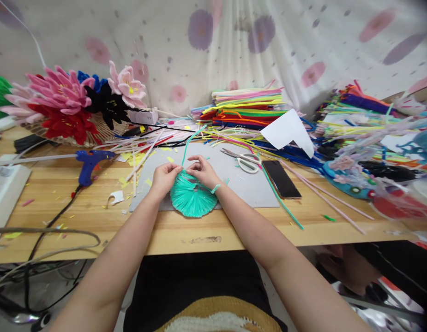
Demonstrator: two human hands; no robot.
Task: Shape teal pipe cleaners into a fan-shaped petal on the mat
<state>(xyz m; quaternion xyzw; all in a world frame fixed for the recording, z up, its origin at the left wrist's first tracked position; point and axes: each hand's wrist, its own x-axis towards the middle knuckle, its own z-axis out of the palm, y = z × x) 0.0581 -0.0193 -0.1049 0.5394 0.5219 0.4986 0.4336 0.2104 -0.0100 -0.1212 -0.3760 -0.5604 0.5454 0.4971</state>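
Note:
A round teal-green disc (194, 203) of pipe cleaners, laid in rays like a fan, is held at the near edge of a grey board. My left hand (165, 179) is closed in a pinch at its upper left edge, where a single green pipe cleaner (186, 145) rises away from me. Opposite it, my right hand (203, 174) pinches the disc's upper edge with thumb and forefinger, the other fingers curled above. A short green end sticks out by the right wrist. The exact contact under the fingertips is hidden.
Scissors (246, 161) lie on the grey board (251, 196), beside a black phone (280, 179). A blue glue gun (90, 163) and its cord are left. Pipe-cleaner flowers (64, 92) stand back left; bundles of pipe cleaners (248, 108) and white paper (289, 131) line the back.

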